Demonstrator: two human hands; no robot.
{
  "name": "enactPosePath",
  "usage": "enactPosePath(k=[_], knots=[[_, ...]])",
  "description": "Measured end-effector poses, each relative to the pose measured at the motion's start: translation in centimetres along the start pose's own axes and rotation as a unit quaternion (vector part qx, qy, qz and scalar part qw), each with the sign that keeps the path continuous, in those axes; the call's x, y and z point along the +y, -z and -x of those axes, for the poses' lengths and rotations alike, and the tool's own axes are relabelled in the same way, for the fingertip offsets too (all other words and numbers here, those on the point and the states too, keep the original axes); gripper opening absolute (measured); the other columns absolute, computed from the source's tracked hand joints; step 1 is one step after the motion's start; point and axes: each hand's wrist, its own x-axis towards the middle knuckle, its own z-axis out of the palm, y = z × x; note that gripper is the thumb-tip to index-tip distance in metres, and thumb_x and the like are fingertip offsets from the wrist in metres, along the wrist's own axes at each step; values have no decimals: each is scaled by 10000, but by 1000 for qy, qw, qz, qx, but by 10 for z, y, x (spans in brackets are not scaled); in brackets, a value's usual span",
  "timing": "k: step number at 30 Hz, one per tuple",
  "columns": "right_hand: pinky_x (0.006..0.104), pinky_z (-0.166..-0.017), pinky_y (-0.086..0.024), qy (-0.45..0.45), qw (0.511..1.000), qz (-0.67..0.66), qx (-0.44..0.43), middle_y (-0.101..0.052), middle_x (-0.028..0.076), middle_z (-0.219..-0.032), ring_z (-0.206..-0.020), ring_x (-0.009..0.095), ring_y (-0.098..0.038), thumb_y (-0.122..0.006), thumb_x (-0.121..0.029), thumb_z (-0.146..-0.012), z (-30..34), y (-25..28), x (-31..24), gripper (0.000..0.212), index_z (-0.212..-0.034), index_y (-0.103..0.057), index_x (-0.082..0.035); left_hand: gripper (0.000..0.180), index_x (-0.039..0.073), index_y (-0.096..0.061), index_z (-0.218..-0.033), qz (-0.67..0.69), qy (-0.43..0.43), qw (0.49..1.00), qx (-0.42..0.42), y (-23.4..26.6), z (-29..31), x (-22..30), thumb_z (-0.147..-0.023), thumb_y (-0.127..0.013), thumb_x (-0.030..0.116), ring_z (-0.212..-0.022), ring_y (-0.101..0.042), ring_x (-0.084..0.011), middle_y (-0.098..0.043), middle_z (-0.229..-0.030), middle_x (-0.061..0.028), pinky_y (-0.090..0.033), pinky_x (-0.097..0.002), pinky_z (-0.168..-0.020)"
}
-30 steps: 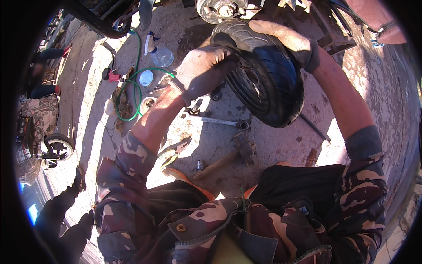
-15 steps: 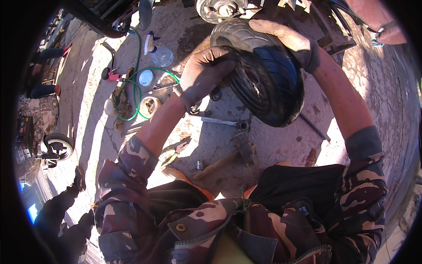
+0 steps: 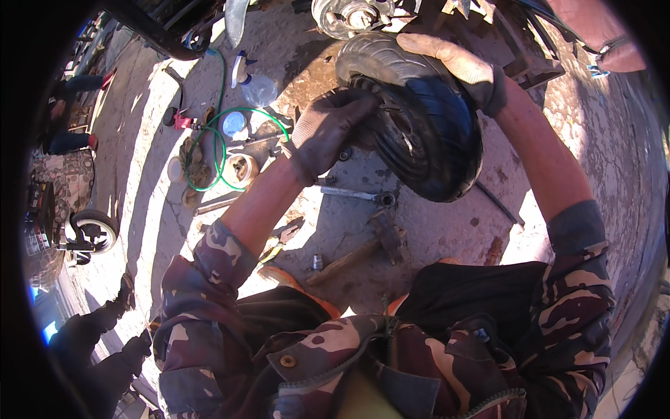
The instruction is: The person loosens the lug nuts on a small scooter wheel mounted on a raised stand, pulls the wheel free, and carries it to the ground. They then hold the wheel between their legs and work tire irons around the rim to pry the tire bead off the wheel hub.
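At the far left, well apart from the tyre, stands a dark box (image 3: 40, 202) with pale markings too small to make out, and just right of it a small wheel (image 3: 95, 232). Nearer the tyre, though still well to its left, come a red nozzle (image 3: 184, 122), a looped green hose (image 3: 222, 140), a round pale-blue lid (image 3: 234, 124), a round tub (image 3: 239, 170) and a clear spray bottle (image 3: 259, 91). Pliers (image 3: 282, 239) lie left of the tyre and closer to the wearer, partly behind the forearm; a small socket (image 3: 317, 262) is to their right.

The left hand (image 3: 331, 129), gloved, is at the tyre's left face. Its fingers are bent in toward the thumb, the tips at the inner edge; whether they pinch anything cannot be told. Below the tyre lie a wrench (image 3: 352, 193), any marks on its shank too small to read, and a wooden-handled hammer (image 3: 386, 236). A metal hub (image 3: 351, 17) is just beyond the tyre.

The tyre (image 3: 447, 133) itself is tilted in front of the wearer, between both hands. The right hand (image 3: 457, 64), gloved too, holds it from the upper right, fingers together and lightly bent over the tread, thumb hidden. Below the tyre's right side lies a thin dark rod (image 3: 500, 203).
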Motion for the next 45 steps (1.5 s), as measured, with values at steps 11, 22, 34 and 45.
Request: enactPosePath(k=[11, 22, 34, 45], knots=[[264, -1137, -432, -74, 995, 15, 67, -631, 46, -1416, -1306, 120, -578, -645, -250, -1052, 4, -11, -8, 446, -1430, -597, -18, 194, 10, -701, -1114, -141, -71, 984, 83, -1, -7, -14, -1025, -681, 181, -712, -703, -127, -743, -904, -56, -559, -277, -619], [261, -1044, -508, -52, 997, 19, 48, -663, 39, -1360, -1183, 111, -640, -674, -288, -1037, 0, -9, -3, 478, -1418, -597, -10, 330, 14, -642, -1278, 24, -8, 999, 46, -12, 5, 0, -1052, -623, 253, -687, -676, -133, -725, -988, -71, -572, -273, -630], [275, -1080, -485, -45, 999, 4, 28, -686, 36, -1329, -1198, 111, -644, -649, -260, -1052, -5, 1, 3, 415, -1401, -610, -39, 184, 79, -740, -1161, -154, -137, 975, 88, -1, -5, -18, -1031, -673, 190, -745, -653, -68, -720, -899, -11, -511, -238, -623], [274, -997, -533, -68, 997, -48, -1, -723, 31, -1231, -1075, 108, -684, -657, -273, -1047, -2, -4, -3, 341, -1314, -651, -60, 177, 32, -749, -1111, -86, -110, 989, 56, -3, 5, -11, -1005, -673, 151, -812, -683, -115, -753, -949, -32, -546, -273, -735]])
